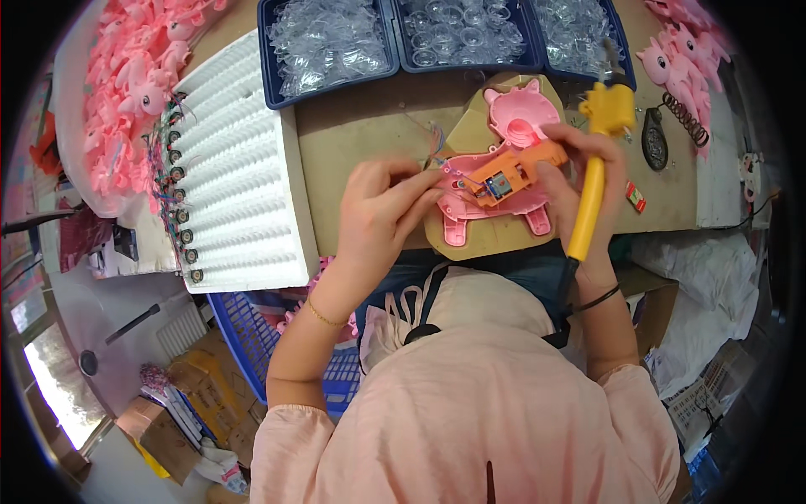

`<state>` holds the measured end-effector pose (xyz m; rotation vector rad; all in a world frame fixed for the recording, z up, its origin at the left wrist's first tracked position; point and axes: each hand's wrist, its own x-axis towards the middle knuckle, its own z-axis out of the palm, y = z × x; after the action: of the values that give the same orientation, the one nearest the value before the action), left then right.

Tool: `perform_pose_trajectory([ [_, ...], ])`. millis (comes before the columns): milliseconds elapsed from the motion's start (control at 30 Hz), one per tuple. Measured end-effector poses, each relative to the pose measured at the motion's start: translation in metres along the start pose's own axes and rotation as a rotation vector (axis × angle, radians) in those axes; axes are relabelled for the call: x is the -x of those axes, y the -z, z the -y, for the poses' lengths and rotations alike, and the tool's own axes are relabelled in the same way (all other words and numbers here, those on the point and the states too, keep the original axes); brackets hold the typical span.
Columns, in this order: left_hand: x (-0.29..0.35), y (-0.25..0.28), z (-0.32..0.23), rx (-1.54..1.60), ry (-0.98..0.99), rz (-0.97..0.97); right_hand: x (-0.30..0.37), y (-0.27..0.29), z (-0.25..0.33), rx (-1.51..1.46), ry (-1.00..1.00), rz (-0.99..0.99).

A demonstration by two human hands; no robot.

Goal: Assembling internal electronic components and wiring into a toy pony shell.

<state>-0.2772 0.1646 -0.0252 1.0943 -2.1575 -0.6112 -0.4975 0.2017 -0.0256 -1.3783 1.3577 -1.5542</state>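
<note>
An open pink animal-shaped toy shell half lies on a tan board in front of me. An orange plastic module with a small circuit part sits tilted over the shell. My right hand grips the module's right end with thumb and fingers. A yellow gun-shaped tool with a dark tip and black cord, like a glue gun, lies across that hand; how firmly it is held cannot be told. My left hand has its fingertips pinched on thin coloured wires at the shell's left side.
Blue bins of clear plastic parts line the back. A white ridged foam tray with small wired round parts stands left. Pink toy pieces are heaped far left, more at far right. A black pear-shaped object and spring lie right.
</note>
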Motion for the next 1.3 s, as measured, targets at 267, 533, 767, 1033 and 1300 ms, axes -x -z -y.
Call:
perform_pose_trajectory([
  [267, 0.024, 0.007, -0.024, 1.016, 0.844, 0.025, 0.001, 0.0, -0.004, -0.012, 0.016, -0.048],
  [533, 0.023, 0.004, -0.029, 0.983, 0.809, 0.018, 0.001, 0.002, -0.009, 0.014, 0.094, -0.032],
  [767, 0.018, 0.004, -0.023, 0.871, 0.706, -0.001, 0.002, 0.002, -0.012, 0.019, 0.116, -0.029],
  [1033, 0.017, 0.009, -0.019, 1.048, 0.787, 0.04, 0.002, 0.003, -0.015, -0.013, 0.126, -0.027],
  [1300, 0.023, 0.007, -0.039, 0.937, 0.767, -0.018, 0.0, 0.005, -0.009, 0.154, 0.232, -0.057],
])
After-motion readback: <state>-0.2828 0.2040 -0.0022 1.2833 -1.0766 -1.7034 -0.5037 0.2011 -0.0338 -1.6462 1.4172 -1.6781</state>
